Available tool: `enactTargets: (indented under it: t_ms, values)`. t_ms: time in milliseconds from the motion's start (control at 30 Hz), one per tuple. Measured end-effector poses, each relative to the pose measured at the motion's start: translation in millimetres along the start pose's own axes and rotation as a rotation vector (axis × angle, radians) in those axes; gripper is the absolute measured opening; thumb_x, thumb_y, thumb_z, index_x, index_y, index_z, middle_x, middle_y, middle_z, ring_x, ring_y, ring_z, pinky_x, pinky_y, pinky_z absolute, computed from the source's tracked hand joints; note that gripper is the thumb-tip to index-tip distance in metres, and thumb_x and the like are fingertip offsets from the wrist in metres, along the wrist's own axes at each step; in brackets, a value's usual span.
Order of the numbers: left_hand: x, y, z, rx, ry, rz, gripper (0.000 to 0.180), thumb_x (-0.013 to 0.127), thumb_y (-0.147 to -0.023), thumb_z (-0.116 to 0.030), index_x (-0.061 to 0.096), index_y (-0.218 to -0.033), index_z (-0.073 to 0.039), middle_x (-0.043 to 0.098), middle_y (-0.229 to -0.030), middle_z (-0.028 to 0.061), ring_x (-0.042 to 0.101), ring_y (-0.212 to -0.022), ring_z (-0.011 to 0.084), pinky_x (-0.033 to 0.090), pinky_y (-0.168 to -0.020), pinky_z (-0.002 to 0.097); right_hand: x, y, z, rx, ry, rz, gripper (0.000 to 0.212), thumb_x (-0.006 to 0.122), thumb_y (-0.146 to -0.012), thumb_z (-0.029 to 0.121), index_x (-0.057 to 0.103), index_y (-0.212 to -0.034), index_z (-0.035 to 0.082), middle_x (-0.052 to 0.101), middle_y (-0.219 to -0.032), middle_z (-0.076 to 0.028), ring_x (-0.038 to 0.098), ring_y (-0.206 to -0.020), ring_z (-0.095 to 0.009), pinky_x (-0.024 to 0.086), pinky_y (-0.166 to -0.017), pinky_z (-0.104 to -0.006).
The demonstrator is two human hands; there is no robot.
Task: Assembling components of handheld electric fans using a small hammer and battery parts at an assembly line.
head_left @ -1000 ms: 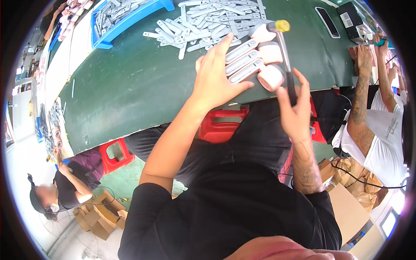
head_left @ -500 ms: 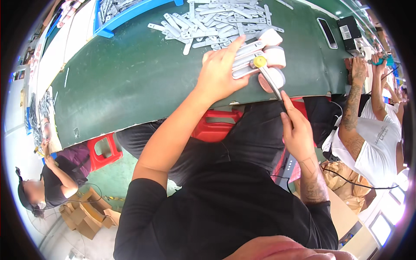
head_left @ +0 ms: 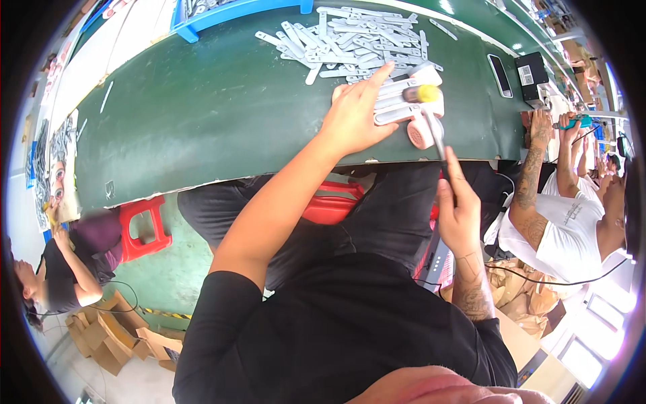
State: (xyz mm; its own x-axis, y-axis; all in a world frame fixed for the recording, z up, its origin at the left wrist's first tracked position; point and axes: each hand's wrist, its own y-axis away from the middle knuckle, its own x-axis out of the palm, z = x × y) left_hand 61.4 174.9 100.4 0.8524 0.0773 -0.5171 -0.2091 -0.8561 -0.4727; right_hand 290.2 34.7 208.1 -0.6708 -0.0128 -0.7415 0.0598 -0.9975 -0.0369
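Looks like a factory workshop, given the hammer point(head_left: 425, 93), green worktable point(head_left: 202, 114), heaped grey strips point(head_left: 356, 42), blue tray point(head_left: 235, 15), cardboard boxes point(head_left: 108, 337) and nearby co-workers point(head_left: 568, 232).

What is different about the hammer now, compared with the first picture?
The hammer head, earlier right of the three pink-headed pieces, moved left and nearer the person; it now appears over them, blurred. The right hand still grips its handle; the left hand holds the pieces.

Between one and two o'clock, three pink-and-grey handheld devices point(head_left: 396, 115) are laid side by side, handles pointed toward nine. Over them a yellow-tipped hammer point(head_left: 426, 93), motion-blurred, is held, shaft angled toward five.
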Motion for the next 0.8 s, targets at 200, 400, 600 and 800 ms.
enactTargets:
  t_ms: [200,400,600,800]
  values:
    - [-0.2,-1.2,-1.6,-0.042,0.069,0.020,0.116,0.095,-0.073,-0.030,0.033,-0.170,-0.015,0.076,-0.121,0.0203,0.072,-0.117,0.0394,0.045,-0.109,0.0542,-2.4,-3.8,14.3,0.087,0.145,0.194,0.056,0.063,-0.105,0.001,0.057,-0.160,0.011,0.074,-0.117,-0.026,0.075,-0.102,-0.040,0.058,-0.092,-0.0379]
    - [-2.4,-1.3,1.0,-0.038,0.063,0.010,0.119,0.096,-0.072,-0.030,0.031,-0.171,-0.016,0.076,-0.122,0.0211,0.072,-0.117,0.0402,0.045,-0.109,0.0540,0.1,-2.2,14.2,-0.097,0.159,0.163,0.054,0.062,-0.105,0.002,0.058,-0.158,0.010,0.074,-0.117,-0.026,0.076,-0.100,-0.038,0.058,-0.092,-0.0388]
    - [-2.0,-3.2,0.6,-0.074,0.051,0.038,0.119,0.096,-0.073,-0.032,0.030,-0.171,-0.017,0.076,-0.122,0.0203,0.073,-0.116,0.0393,0.046,-0.108,0.0550,5.4,-10.4,5.3,-0.160,0.116,0.143,0.052,0.062,-0.106,0.002,0.058,-0.158,0.008,0.071,-0.136,-0.027,0.073,-0.122,-0.038,0.055,-0.103,-0.0375]
    - [-0.6,-0.1,0.0,-0.046,0.043,0.027,0.122,0.098,-0.071,-0.030,0.029,-0.171,-0.019,0.075,-0.126,0.0180,0.072,-0.118,0.0375,0.046,-0.109,0.0550,9.6,-23.8,-3.0,-0.255,0.079,-0.127,0.052,0.059,-0.108,0.004,0.055,-0.160,0.008,0.072,-0.137,-0.025,0.073,-0.124,-0.036,0.055,-0.103,-0.0387]
